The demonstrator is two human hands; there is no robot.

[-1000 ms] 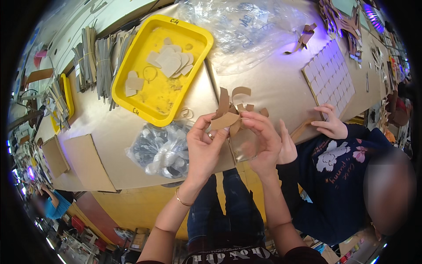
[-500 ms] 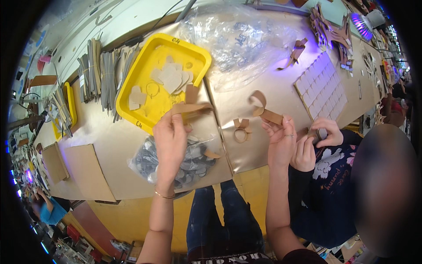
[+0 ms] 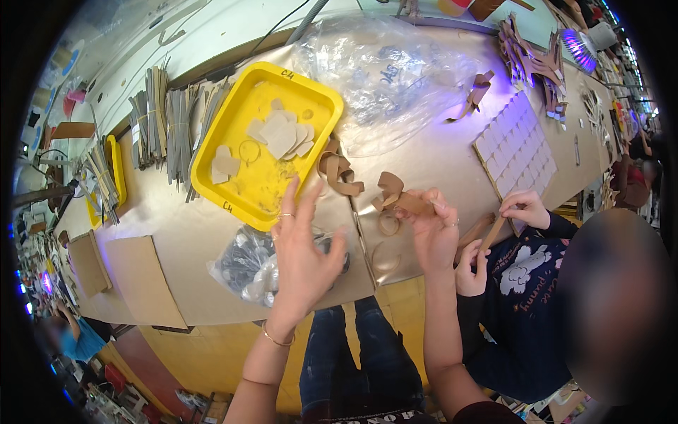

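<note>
My left hand (image 3: pixel 307 258) is open, its fingers spread above a clear plastic bag of grey pieces (image 3: pixel 244 265) and just short of the yellow tray. It holds nothing. My right hand (image 3: pixel 434 237) pinches a curled brown strip (image 3: pixel 418 205), which looks like leather. Left of that strip another curled brown strip (image 3: pixel 390 189) stands on the table, partly overlapped by it. A small ring-like brown strip (image 3: pixel 388 225) lies just below. Between my hands and beside the tray's right rim, looped brown strips (image 3: pixel 340 173) rest on the table.
The yellow tray (image 3: pixel 205 159) holds pale flat pieces. Behind it lie a large clear plastic sheet (image 3: pixel 395 71) and bundled grey strips (image 3: pixel 152 116). A board of pale pieces (image 3: pixel 519 145) sits to the right. A co-worker's hands (image 3: pixel 526 208) hold a brown strip close on my right.
My left hand has let go of a brown strip, now beside the tray, and its fingers have spread. My right hand has shifted slightly left with its strip.
</note>
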